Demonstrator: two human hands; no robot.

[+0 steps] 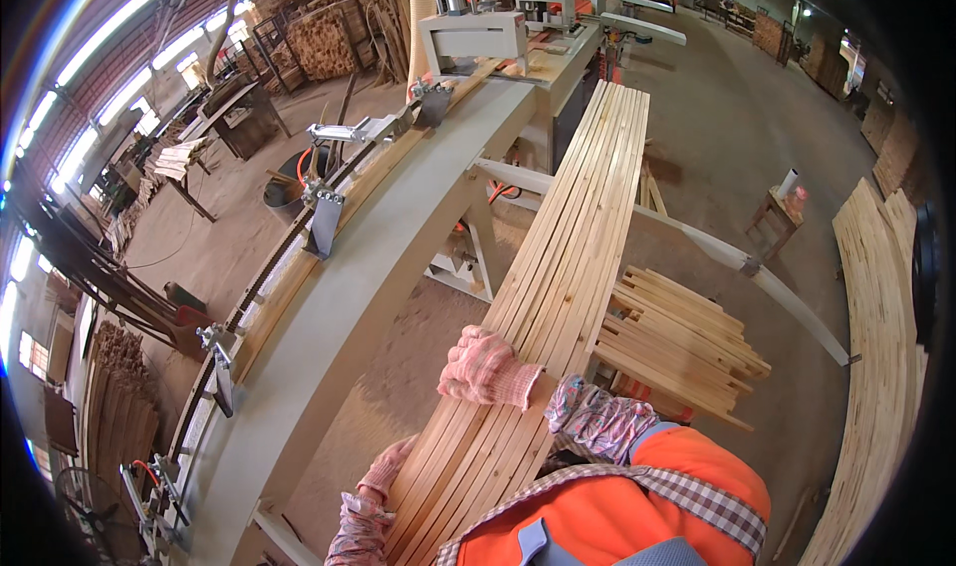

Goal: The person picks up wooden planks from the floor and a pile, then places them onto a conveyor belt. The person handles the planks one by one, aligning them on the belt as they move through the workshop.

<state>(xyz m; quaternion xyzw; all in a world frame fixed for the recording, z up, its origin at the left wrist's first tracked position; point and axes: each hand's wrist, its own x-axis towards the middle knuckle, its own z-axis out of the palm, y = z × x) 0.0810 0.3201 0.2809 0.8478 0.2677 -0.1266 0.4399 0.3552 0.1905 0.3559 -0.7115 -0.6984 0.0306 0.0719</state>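
Observation:
Long pale wooden strips (563,267) lie side by side in front of me and run away toward the machine. My right hand (488,369), in a pink striped knit glove, reaches across them. Its fingers are curled closed over the strips at the left edge of the layer. Closer to my body, my left hand (386,466), gloved the same way, rests against that same left edge. The strips hide most of its fingers, so I cannot tell how far they close. Patterned sleeves cover both forearms.
On my left runs a long grey machine bed (378,232) with metal clamps (324,218) along its rail. A white press unit (473,43) stands at its far end. More strips are piled (682,342) low on the right, beside a pale metal bar (697,237). Long boards (866,367) stand at far right.

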